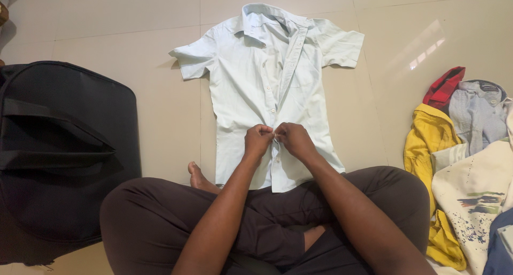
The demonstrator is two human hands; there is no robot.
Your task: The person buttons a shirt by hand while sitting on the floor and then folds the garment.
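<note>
- left hand [258, 139]: fingers curled tight, tips pinching the front placket of the pale short-sleeved shirt [251, 77], low on the button line.
- right hand [293, 139]: same posture, fingers folded in and pinching the placket fabric from the other side. Knuckles up, palm hidden.
- The two hands meet fingertip to fingertip over the placket; the gap between them is too small to see whether a button sits in it.
- The shirt lies flat on the tiled floor [107, 13], front up, collar away from the person, sleeves spread to both sides. Upper placket is open and folded over near the collar; the lower hem reaches the person's legs.
- Person sits cross-legged in dark trousers [144, 216]; a bare foot [199, 178] shows just left of the shirt hem, touching the floor.
- Black bag [59, 147] lies on the floor to the left, well apart from the shirt, straps across its top face.
- Pile of clothes [470, 168] at right: a yellow garment, a red one, a light blue-grey shirt, a white printed piece, a bit of dark blue at the frame corner. Apart from the shirt, near the right knee.
</note>
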